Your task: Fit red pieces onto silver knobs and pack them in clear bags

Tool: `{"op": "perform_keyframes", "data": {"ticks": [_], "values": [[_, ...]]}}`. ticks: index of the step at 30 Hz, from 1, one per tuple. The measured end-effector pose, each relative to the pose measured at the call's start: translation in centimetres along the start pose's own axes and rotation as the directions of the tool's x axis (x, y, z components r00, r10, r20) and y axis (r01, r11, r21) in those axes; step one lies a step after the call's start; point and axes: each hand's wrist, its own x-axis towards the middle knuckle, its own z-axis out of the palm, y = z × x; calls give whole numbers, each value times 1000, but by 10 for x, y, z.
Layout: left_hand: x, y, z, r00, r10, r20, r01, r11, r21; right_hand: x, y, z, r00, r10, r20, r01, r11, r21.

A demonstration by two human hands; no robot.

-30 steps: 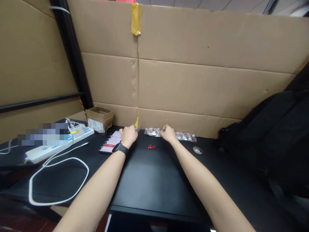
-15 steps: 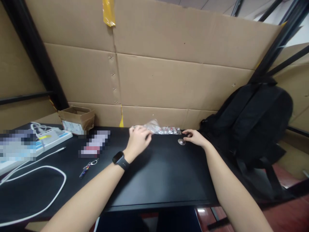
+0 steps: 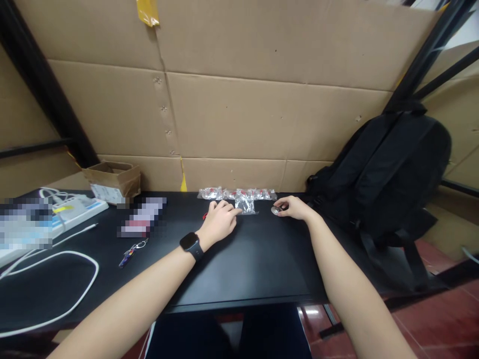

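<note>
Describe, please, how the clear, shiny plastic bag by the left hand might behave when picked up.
The clear, shiny plastic bag is probably floppy, since it looks thin and wrinkled. It may slide easily, being glossy on a smooth black tabletop.

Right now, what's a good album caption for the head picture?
Right hand at a shiny disc, left hand at a clear plastic packet.
</note>
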Motion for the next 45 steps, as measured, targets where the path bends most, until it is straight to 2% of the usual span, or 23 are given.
{"op": "perform_keyframes", "data": {"ticks": [3, 7, 9, 11, 13, 17, 22, 28, 31, 33, 35, 38, 41, 45], "values": [[2, -5, -7, 999, -35, -19, 35, 999, 5, -1, -3, 2, 1000, 11, -17, -11, 1000, -2], [3, -37, -23, 985, -172, -17, 172, 985, 0, 0, -10, 6, 998, 31, -52, -33, 998, -53], [2, -59, -29, 971, -223, 89, 224, 975, -2, 1, -12, 8, 997, 30, -71, -35, 997, -76], [0, -79, -34, 941, -243, 236, 255, 967, -20, 1, -13, 9, 996, 26, -81, -33, 996, -85], [-2, -93, -36, 908, -247, 338, 277, 960, -44, 2, -12, 9, 996, 23, -85, -30, 996, -79], [-4, -104, -34, 877, -234, 419, 296, 951, -89, 1, -12, 7, 994, 1, -108, -5, 999, -38], [-4, -102, -24, 917, -198, 346, 244, 965, -94, 0, -22, 6, 979, -50, -196, 68, 994, 88], [-2, -92, -5, 951, -193, 242, 218, 973, -81, -3, -60, 10, 947, -164, -277, 253, 910, 327], [0, -81, -7, 968, -194, 161, 216, 968, -131, -6, -81, 15, 935, -191, -300, 307, 859, 409], [3, -71, -14, 979, -183, 94, 202, 946, -254, -8, -94, 19, 931, -197, -306, 327, 820, 469], [7, -59, -22, 987, -154, 46, 158, 879, -449, -10, -106, 25, 936, -184, -300, 328, 766, 553], [12, -40, -30, 990, -142, -13, 91, 699, -710, -12, -123, 36, 954, -126, -271, 286, 646, 708], [14, -25, -33, 975, -209, -74, 71, 610, -789, -13, -137, 49, 974, -80, -212, 223, 502, 835], [11, -17, -34, 957, -260, -131, 60, 616, -785, -16, -147, 60, 992, -88, -92, 118, 352, 928]]}}
